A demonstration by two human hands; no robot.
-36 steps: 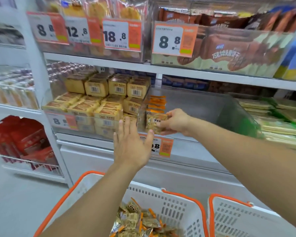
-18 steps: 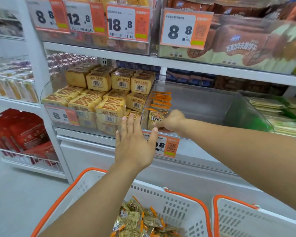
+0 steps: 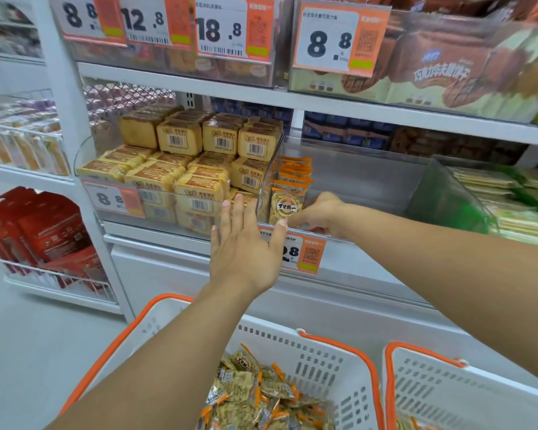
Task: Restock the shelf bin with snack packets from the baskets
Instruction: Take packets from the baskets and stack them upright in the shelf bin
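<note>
At frame centre, the front snack packet [image 3: 288,203] is stood upright at the left end of the clear shelf bin [image 3: 370,184], pinched by the right hand [image 3: 319,216]. The left hand [image 3: 246,243] is held flat, fingers straight, against the bin front. Loose packets are seen in the left basket [image 3: 317,364], lower centre.

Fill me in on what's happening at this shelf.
A person is restocking a clear shelf bin with snack packets. The right hand reaches into the bin and steadies the front packet of a short upright row at its left side. The left hand hovers flat and open before the bin's front. More packets wait in the white basket below; most of the bin is unfilled.
</note>
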